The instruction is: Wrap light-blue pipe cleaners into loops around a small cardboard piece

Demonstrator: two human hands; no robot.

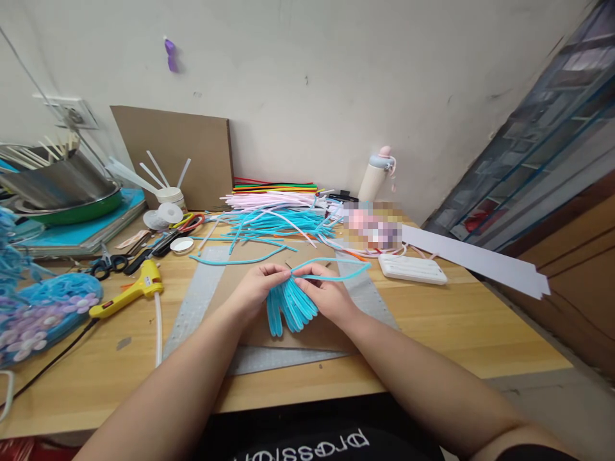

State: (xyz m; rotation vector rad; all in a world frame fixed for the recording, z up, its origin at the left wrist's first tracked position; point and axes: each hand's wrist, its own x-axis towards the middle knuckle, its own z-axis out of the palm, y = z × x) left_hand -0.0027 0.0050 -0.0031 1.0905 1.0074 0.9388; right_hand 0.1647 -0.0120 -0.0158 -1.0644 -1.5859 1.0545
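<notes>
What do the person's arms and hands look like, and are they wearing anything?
The left hand and right hand wear no gloves. The left arm and right arm look bare, with nothing around the wrists. A black sleeve edge shows on the right; the left one is out of view. The black shirt has white letters.

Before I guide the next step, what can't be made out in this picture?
Head view:
Where the blue loops gather: hidden by the left hand and right hand.
Pixelated items in front of the bottle: blurred by the pixelation.
Blue flowered piece: cut off by the left edge.
White shirt lettering: partly cut off by the bottom edge.
</notes>
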